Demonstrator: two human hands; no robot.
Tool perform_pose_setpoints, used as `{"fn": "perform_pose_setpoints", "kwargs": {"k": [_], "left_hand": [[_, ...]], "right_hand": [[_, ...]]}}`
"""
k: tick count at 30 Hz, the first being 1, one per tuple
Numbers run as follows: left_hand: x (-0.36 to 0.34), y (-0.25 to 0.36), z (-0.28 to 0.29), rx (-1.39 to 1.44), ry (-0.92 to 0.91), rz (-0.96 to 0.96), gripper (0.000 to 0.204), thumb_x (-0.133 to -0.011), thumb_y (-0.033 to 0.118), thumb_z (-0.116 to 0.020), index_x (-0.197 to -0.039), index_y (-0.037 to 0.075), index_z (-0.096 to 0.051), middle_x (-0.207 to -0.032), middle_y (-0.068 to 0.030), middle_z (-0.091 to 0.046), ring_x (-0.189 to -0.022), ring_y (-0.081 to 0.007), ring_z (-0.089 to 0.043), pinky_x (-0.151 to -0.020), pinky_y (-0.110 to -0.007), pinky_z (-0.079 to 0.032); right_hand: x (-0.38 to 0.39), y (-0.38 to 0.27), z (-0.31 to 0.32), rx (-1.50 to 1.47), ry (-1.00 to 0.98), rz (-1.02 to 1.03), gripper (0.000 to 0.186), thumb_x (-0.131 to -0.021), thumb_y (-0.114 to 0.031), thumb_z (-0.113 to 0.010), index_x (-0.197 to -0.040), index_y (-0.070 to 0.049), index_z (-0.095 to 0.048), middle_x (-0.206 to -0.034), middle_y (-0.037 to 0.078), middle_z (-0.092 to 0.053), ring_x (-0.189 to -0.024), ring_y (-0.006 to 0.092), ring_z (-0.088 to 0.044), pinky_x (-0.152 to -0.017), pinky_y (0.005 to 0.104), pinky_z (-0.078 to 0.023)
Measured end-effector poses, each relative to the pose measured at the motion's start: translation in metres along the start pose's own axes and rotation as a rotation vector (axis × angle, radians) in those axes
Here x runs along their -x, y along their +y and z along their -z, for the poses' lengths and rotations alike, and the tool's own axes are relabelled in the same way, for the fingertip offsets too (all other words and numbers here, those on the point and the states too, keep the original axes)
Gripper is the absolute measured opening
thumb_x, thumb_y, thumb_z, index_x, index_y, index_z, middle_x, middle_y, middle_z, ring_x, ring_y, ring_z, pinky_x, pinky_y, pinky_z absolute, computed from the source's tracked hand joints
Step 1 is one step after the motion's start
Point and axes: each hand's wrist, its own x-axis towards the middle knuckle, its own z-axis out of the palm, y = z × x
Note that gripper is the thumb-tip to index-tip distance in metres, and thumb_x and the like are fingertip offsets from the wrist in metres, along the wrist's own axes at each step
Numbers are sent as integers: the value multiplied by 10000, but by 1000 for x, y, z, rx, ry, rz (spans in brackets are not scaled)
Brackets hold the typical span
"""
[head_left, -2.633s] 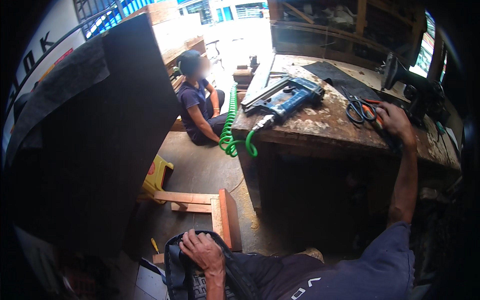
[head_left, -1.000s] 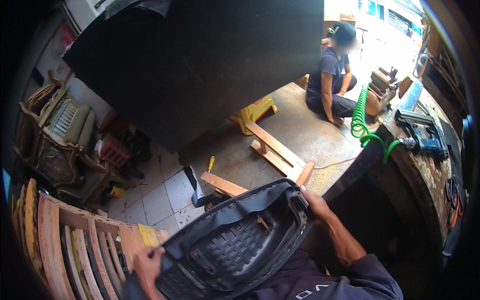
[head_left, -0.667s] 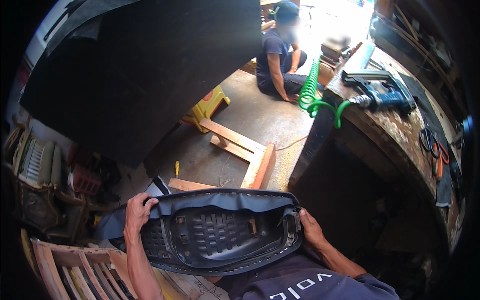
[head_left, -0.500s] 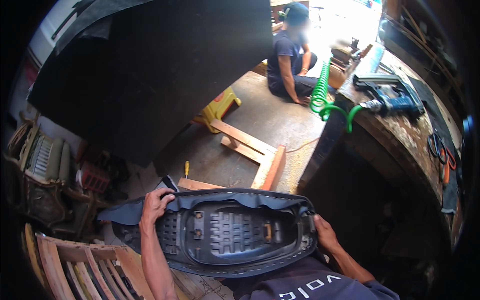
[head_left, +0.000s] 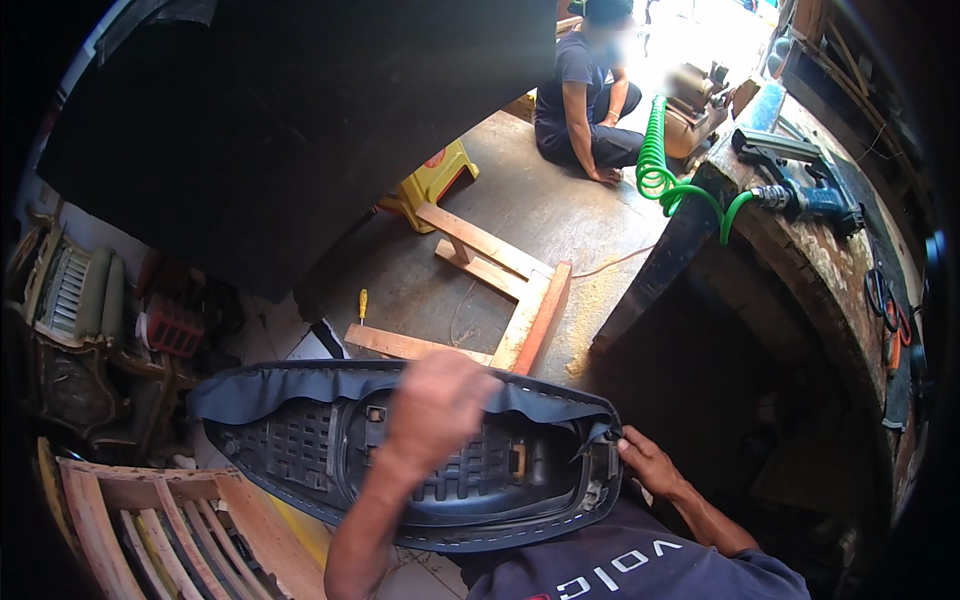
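Note:
An upside-down motorcycle seat (head_left: 300, 445) lies across my lap, its black ribbed plastic underside facing up. Black cover material (head_left: 530, 398) is folded over its rim, loose and wavy along the far edge, and a row of light staples or stitches shows along the border. Over the middle of the seat is my left hand (head_left: 435, 405), smeared by motion, so its fingers cannot be made out. At the right end, my right hand (head_left: 650, 462) grips the seat's rim, thumb toward the cover's edge.
A workbench (head_left: 790, 262) at right carries a blue staple gun (head_left: 815, 200) on a green coiled hose (head_left: 655, 165), and scissors (head_left: 880, 298). Ahead are a wooden frame (head_left: 540, 325), a yellow screwdriver (head_left: 363, 303), a yellow stool (head_left: 440, 185) and a seated person (head_left: 588, 115). Slatted wood (head_left: 180, 530) stands lower left.
My left hand has left the seat's far left edge and moved right, over its middle. The seat has shifted slightly left; my right hand keeps hold of its right end.

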Motion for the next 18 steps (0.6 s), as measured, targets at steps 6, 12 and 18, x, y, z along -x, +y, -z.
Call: {"fn": "perform_pose_setpoints", "kwargs": {"k": [6, 12, 18], "left_hand": [[23, 29, -65, -75, -262, -56, 218, -906, 180, -768, -1063, 35, -721, -1045, -126, -669, -1040, -325, -635, -947, -452, -504], [28, 28, -67, -54, -224, -106, 273, -901, 171, -775, -1117, 27, -694, -1053, -128, -652, -1024, -335, -630, -951, -445, -510], [29, 25, -69, -78, -323, -102, 253, -906, 202, -774, -1074, 36, -683, -976, -128, -614, -974, -331, -617, -881, -451, -494]], "right_hand": [[15, 11, -3, 45, -40, 6, 380, -1120, -436, -494, -1191, -74, -587, -966, 6, -559, -946, 123, -517, -883, 325, -453], [21, 16, -1, 31, -87, -29, 427, -1111, -492, -493, -1211, -88, -586, -947, 26, -584, -928, 143, -547, -874, 355, -471], [24, 8, 3, 160, -164, -94, 497, -1097, -541, -496, -1242, -74, -584, -958, 95, -629, -962, 212, -610, -884, 414, -485]]}}
